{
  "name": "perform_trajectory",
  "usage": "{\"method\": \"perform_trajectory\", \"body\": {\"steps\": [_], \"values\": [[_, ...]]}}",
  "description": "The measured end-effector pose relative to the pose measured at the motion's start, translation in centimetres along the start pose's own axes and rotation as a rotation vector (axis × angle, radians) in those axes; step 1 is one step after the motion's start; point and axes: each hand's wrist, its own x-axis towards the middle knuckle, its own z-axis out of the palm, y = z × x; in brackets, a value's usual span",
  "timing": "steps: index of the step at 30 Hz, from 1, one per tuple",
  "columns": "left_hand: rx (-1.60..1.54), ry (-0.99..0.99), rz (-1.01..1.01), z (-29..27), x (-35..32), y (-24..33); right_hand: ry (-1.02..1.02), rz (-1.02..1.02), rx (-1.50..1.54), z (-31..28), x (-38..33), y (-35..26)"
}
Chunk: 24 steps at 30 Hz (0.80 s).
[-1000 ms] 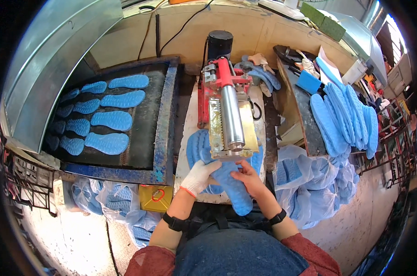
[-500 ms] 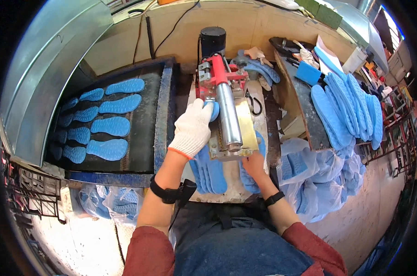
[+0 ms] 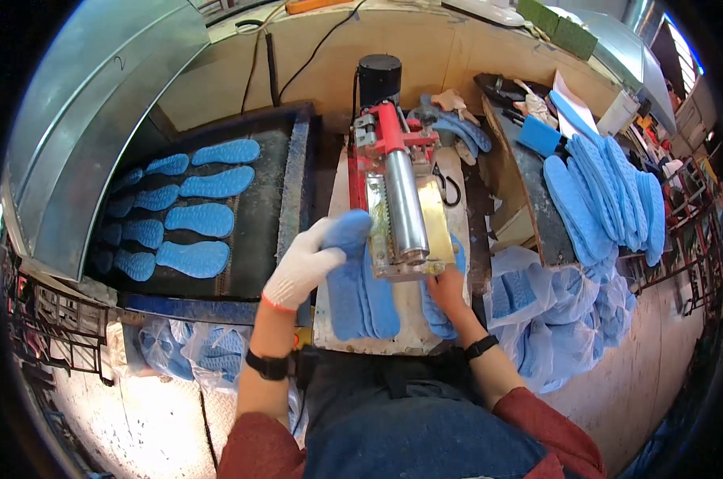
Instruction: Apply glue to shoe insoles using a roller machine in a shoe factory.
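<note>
My left hand (image 3: 304, 263), in a white knit glove with an orange cuff edge, grips a blue insole (image 3: 349, 229) by one end, left of the machine (image 3: 408, 215) with its silver roller and red frame. Below that insole, several blue insoles (image 3: 350, 299) lie upright side by side on the pale bench top. My bare right hand (image 3: 448, 289) is curled at the machine's lower right corner, against another small pile of blue insoles (image 3: 435, 311). The machine's plate hides its fingertips, so what they hold, if anything, cannot be made out.
On the left, a dark conveyor belt (image 3: 258, 231) carries rows of blue insoles under a metal hood (image 3: 130, 72). A side table (image 3: 549, 235) at right holds stacked insoles (image 3: 609, 191). Plastic bags of insoles (image 3: 565, 319) stand below it. Scissors (image 3: 451, 190) lie beside the machine.
My left hand has drawn back from the machine's left side, moving left and toward me, with the blue insole in it. My right hand stays at the lower right corner.
</note>
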Motion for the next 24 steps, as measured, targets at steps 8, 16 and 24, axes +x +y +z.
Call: {"method": "perform_trajectory", "body": {"steps": [8, 16, 24], "values": [[-0.458, 0.547, 0.083, 0.6, 4.0, -4.6, -0.048, 0.056, 0.007, 0.3, -0.3, -0.6], [-0.677, 0.56, 0.294, 5.2, 4.4, -4.3, -0.055, 0.024, -0.008, 1.1, -0.6, 0.6], [0.788, 0.629, 0.164, 5.2, 1.7, -6.4, -0.145, 0.137, -0.033, 0.5, -1.2, 1.4]]}}
